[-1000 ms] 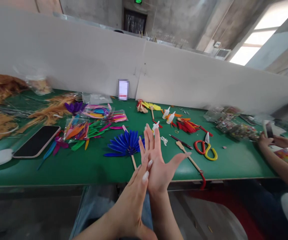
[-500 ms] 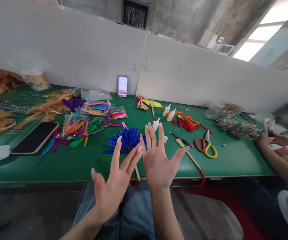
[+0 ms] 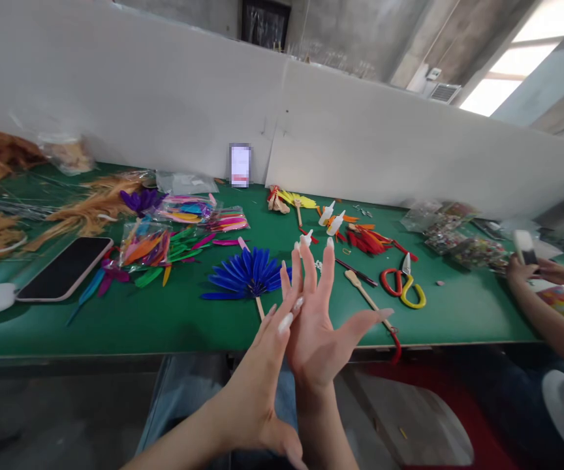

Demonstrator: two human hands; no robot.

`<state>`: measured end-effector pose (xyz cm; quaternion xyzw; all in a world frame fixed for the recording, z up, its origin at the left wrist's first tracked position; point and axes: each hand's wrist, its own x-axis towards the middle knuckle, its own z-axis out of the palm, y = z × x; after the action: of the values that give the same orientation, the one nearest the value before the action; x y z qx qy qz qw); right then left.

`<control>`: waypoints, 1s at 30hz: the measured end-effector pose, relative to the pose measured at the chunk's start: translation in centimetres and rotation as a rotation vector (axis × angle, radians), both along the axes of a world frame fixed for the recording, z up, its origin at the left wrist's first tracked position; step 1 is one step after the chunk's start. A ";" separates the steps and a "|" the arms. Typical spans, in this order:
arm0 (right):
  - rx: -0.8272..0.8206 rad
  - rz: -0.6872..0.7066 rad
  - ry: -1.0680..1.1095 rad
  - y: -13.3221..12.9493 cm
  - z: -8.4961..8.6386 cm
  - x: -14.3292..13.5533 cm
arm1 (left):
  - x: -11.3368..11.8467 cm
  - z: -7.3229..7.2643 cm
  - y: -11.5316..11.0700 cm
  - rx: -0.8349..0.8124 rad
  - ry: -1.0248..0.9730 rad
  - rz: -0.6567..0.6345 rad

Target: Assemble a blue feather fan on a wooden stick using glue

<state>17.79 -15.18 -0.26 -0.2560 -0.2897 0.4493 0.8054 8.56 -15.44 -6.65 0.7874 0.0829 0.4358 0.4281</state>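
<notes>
My right hand (image 3: 317, 320) is raised over the table's front edge, palm showing, fingers spread and nothing in it. Against its palm and fingers rest the fingertips of my left hand (image 3: 262, 378), which holds no object; its thumb points down and away. Just beyond them a blue feather fan (image 3: 250, 274) with a wooden stick lies on the green table (image 3: 188, 333). To the right are a wooden stick with a red tassel (image 3: 371, 300), scissors with red and yellow handles (image 3: 406, 287) and a dark pen-like tool (image 3: 355, 272).
White glue bottles (image 3: 335, 223) stand near red feathers (image 3: 367, 239). At left are bagged coloured feathers (image 3: 145, 248), a dark-screened phone (image 3: 66, 269) and brown fibres (image 3: 83, 209). A lit phone (image 3: 240, 164) leans on the partition. Another person's hands (image 3: 521, 271) hold something at right.
My left hand has moved right and turned, and its fingertips now meet my right hand. The blue fan shows more fully. At right, the other person's held object is tilted differently.
</notes>
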 end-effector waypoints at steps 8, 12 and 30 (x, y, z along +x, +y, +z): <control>-0.049 0.017 0.052 -0.3 0.2 -0.6 | 0.5 0.7 0.6 0.219 0.079 0.175; -0.052 0.058 0.089 -0.5 0.5 -0.6 | 0.5 0.9 0.3 0.205 0.092 0.165; -0.246 -0.190 -0.194 -5.4 -4.2 2.2 | 3.6 0.0 -2.0 0.111 0.226 -0.246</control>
<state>20.00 -20.55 -4.48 -0.4209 -0.2833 0.3767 0.7750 12.15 -17.41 -6.66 0.8579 0.0094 0.2926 0.4221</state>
